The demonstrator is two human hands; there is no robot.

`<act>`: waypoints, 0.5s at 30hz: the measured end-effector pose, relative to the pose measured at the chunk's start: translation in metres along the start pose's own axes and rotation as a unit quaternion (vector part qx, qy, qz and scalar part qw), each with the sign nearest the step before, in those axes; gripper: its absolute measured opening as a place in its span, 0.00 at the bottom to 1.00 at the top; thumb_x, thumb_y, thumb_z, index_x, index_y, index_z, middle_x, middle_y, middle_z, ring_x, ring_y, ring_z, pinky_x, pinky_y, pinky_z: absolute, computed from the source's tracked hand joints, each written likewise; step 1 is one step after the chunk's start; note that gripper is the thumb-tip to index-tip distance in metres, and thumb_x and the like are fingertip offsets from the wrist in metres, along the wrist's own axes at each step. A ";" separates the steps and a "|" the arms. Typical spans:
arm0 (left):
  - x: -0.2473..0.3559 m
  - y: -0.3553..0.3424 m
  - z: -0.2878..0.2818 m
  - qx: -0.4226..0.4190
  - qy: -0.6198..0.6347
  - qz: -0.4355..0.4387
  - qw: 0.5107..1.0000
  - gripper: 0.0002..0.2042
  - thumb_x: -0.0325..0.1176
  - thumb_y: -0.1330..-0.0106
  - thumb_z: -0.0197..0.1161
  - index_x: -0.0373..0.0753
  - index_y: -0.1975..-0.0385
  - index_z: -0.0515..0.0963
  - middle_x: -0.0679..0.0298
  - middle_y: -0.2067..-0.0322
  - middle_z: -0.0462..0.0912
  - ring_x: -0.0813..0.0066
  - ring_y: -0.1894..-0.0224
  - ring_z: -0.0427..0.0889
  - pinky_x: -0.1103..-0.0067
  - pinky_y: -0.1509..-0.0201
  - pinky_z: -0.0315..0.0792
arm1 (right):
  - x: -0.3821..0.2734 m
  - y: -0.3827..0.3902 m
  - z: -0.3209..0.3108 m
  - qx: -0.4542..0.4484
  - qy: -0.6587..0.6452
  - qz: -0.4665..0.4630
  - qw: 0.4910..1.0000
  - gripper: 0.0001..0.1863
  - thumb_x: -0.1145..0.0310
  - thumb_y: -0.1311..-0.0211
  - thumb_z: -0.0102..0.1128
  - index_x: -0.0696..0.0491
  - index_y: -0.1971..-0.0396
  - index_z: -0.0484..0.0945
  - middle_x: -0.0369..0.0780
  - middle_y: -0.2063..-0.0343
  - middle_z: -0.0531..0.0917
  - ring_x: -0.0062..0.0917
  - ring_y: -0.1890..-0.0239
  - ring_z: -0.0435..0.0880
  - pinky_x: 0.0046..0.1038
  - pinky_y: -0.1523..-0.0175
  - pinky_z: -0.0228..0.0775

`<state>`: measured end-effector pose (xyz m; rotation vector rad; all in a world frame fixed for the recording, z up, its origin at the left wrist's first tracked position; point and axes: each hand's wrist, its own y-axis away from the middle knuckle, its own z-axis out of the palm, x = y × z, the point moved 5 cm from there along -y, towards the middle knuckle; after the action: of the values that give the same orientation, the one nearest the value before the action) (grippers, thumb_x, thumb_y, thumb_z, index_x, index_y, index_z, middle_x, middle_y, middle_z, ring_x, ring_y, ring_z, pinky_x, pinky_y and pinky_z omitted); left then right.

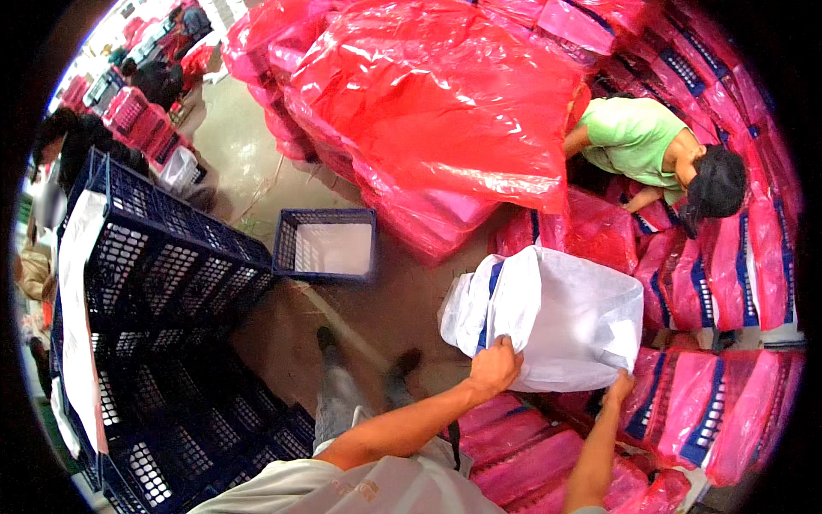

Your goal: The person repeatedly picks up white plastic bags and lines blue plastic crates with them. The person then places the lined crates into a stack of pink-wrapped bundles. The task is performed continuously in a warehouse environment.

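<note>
In the head view, the white bag (586,300) might be torn or skewed if its thin sheet is tugged unevenly. It is seen by the inner edge of the pink-wrapped stack (514,441); whether it is supported there cannot be told. Its near edge is gripped by closed fingers: left hand (496,365) leftward, right hand (618,388) at the near-right corner.

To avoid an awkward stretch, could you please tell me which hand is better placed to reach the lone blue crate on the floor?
Probably the left hand: it is nearer the blue crate. Both hands grip the white cover, but the right hand is farther off, at its near right corner.
</note>
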<state>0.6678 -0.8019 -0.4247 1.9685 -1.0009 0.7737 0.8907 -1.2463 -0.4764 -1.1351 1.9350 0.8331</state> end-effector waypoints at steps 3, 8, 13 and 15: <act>-0.004 -0.009 -0.009 -0.008 -0.012 0.010 1.000 0.21 0.45 0.33 0.58 0.30 0.55 0.72 0.42 0.57 0.81 0.39 0.62 0.84 0.53 0.57 0.79 | 0.009 0.014 0.002 0.022 0.052 0.007 0.998 0.33 0.65 0.45 0.59 0.68 0.41 0.68 0.54 0.46 0.77 0.42 0.46 0.78 0.37 0.40 0.68; -0.006 -0.024 -0.003 0.001 -0.016 0.033 0.999 0.21 0.46 0.32 0.58 0.29 0.56 0.72 0.43 0.58 0.81 0.40 0.63 0.84 0.54 0.60 0.80 | 0.019 -0.012 0.008 0.008 0.028 0.047 0.998 0.29 0.65 0.44 0.58 0.68 0.45 0.72 0.53 0.48 0.79 0.41 0.48 0.79 0.38 0.42 0.70; -0.012 -0.015 -0.012 -0.130 0.021 -0.004 0.991 0.31 0.60 0.28 0.49 0.33 0.46 0.67 0.40 0.48 0.77 0.44 0.53 0.84 0.55 0.53 0.79 | 0.006 -0.021 0.027 0.012 0.106 -0.099 0.989 0.24 0.61 0.36 0.56 0.63 0.47 0.75 0.47 0.52 0.81 0.36 0.53 0.79 0.38 0.47 0.73; -0.030 0.003 -0.034 -0.120 0.034 0.010 0.992 0.34 0.59 0.27 0.46 0.36 0.33 0.59 0.41 0.34 0.64 0.41 0.41 0.76 0.57 0.38 0.71 | 0.008 0.053 0.103 0.050 0.143 -0.194 0.969 0.22 0.62 0.35 0.56 0.63 0.48 0.76 0.46 0.53 0.81 0.35 0.55 0.79 0.37 0.49 0.73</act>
<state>0.6447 -0.7631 -0.4298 1.7189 -1.0238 0.6920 0.8672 -1.1454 -0.5284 -1.5737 1.8621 0.3717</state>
